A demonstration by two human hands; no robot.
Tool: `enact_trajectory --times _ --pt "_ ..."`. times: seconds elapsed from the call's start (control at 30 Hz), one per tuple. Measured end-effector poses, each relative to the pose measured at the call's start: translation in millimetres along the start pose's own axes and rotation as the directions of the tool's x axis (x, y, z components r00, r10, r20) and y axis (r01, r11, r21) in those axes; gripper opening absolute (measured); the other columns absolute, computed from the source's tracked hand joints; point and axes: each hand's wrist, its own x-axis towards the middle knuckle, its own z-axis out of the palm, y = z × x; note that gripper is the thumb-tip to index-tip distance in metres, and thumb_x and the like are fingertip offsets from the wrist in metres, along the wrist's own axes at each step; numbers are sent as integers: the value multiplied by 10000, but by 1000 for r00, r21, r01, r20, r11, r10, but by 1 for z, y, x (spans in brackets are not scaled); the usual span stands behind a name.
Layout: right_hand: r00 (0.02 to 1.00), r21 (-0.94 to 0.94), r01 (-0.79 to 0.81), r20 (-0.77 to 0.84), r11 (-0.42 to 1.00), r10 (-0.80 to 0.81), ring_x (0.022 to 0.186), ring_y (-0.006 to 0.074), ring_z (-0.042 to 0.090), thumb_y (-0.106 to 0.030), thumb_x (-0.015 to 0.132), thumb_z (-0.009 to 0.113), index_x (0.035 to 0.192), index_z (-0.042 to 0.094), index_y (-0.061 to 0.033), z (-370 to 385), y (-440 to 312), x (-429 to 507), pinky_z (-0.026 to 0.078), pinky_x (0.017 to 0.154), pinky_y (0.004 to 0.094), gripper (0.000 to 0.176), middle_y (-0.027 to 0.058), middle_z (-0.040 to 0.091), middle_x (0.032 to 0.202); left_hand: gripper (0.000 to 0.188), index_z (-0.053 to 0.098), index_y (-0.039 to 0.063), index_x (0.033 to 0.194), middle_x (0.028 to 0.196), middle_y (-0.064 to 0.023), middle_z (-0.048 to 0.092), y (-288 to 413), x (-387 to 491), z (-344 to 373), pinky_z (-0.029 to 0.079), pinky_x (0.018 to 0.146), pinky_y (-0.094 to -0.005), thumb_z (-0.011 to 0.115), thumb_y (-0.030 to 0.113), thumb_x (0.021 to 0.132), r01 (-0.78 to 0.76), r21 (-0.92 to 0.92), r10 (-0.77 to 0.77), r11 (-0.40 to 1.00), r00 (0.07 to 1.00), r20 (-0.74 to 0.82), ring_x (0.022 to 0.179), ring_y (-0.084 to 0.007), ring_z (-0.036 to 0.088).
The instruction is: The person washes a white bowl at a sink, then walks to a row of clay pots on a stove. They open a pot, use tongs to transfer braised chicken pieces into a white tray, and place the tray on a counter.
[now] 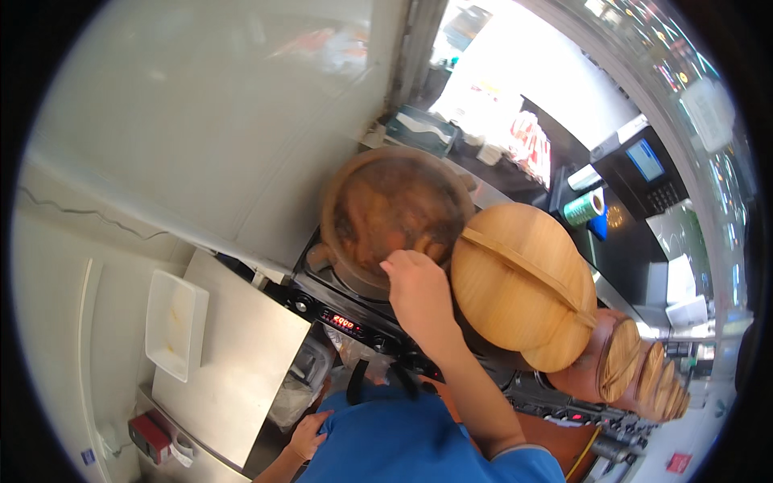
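Note:
A large round clay pot [395, 211] full of brown, steaming food stands on a black induction cooker [374, 323] with a lit red display. Over the pot's near rim is my right hand [416, 275], its fingers curled and pointing down at the food; whether something small is between them cannot be told. Low against the blue shirt [392, 441] rests my left hand [307, 433], fingers loosely bent, with no object visible in it. A round wooden lid [522, 278] with a bar handle lies right of the pot, close to my right forearm.
More clay pots [580, 368] with wooden lids [621, 359] line the right. A white plastic tray [175, 326] sits by a steel worktop [241, 338] at left. Behind the pot are a tissue box [421, 131], a green roll [583, 207] and a black machine with a screen [643, 163].

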Motion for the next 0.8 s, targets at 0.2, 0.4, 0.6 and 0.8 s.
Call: enact_trajectory --times 0.2,0.4,0.6,0.8 --pt "987 144 -98 -115 985 115 774 395 596 -90 904 589 825 609 34 -56 -15 7 471 691 443 149 195 621 814 605 492 5 1325 1273 -165 568 3 -4 6 404 983 -400 345 482 983 -24 64 24 998 1000 11 1109 -343 546" --pt "971 -11 -114 211 993 114 782 420 586 -85 879 586 814 620 18 -12 -2 22 471 698 460 126 215 608 812 562 488 3 1320 1279 -159 566 -6 -2 7 406 978 -403 385 433 972 -28 51 26 998 999 36 1105 -338 549" --pt "998 78 -35 -41 996 38 719 394 593 -110 894 615 844 620 22 -20 -1 2 460 633 420 141 189 617 773 484 492 21 1293 1298 -176 544 -2 0 4 415 955 -420 439 358 949 -120 56 122 991 992 -35 1102 -354 548" --pt "995 77 -87 -42 993 90 648 321 583 -99 920 589 837 605 26 -46 -17 13 448 597 362 151 165 602 727 385 492 54 1254 1305 -191 533 7 3 -2 432 923 -437 502 256 926 -147 76 149 986 988 -32 1101 -366 552"
